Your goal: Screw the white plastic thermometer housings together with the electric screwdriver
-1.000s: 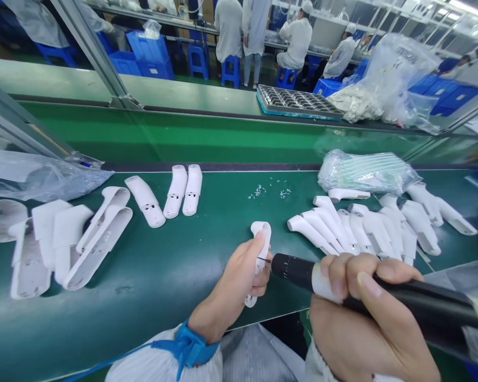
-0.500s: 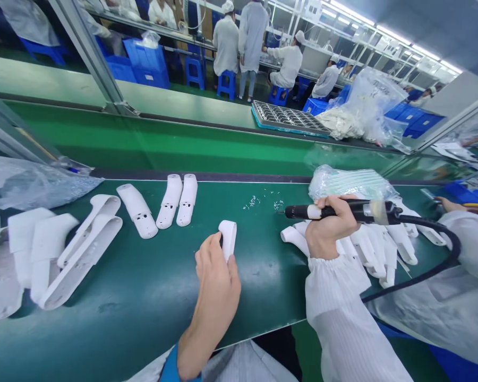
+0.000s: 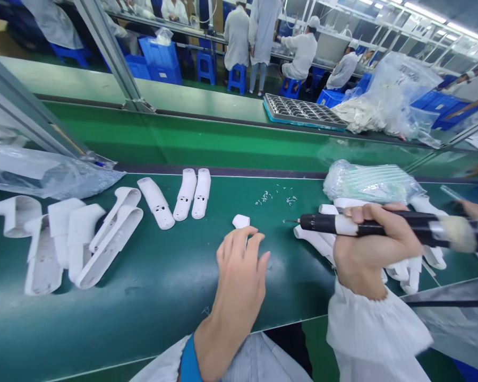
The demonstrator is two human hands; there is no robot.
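Note:
My left hand [image 3: 239, 276] is over the table with its fingers curled about a white plastic shell [image 3: 241, 221]. Only the shell's top end and a sliver between the fingers show; the rest is hidden under the hand. In my right hand [image 3: 376, 246] is a black electric screwdriver [image 3: 326, 224], held level with its thin bit pointing left. A tiny pale speck is near the bit's tip. Small screws [image 3: 265, 197] lie scattered on the table just beyond. Behind and below the screwdriver is a pile of white plastic shells [image 3: 314, 241].
Several closed white shells [image 3: 185, 196] lie at the back left, with open shell halves [image 3: 111, 246] farther left. Clear plastic bags [image 3: 366, 180] rest by the back edge. A tray [image 3: 302, 112] sits on the ledge beyond. Another person's hand [image 3: 476, 209] is at far right.
The view has turned slightly right. My left hand has turned over the shell, covering more of it. My right hand, still on the screwdriver, has moved right and looks nearer.

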